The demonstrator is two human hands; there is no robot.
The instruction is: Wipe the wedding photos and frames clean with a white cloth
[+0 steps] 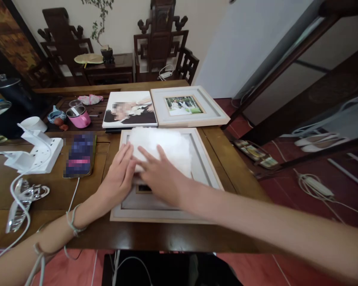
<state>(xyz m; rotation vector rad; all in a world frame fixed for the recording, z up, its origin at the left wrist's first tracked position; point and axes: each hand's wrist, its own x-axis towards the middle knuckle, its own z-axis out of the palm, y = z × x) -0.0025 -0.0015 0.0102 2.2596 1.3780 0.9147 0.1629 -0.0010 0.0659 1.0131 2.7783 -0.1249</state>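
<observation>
A pale wooden picture frame (205, 169) lies flat on the brown table (244, 174) in front of me. A white cloth (164, 145) covers the upper part of its glass. My right hand (159, 174) lies flat on the cloth's near edge with fingers stretched out. My left hand (121, 174) rests flat on the frame's left border, fingers together, touching the cloth beside my right hand. Neither hand grips anything.
Behind the frame lie a borderless photo print (130, 109) and a second framed photo (187, 106). To the left are a phone (80, 155) on a cable, a white power strip (40, 153), a pink mug (78, 117). Carved wooden chairs (162, 43) stand at the back.
</observation>
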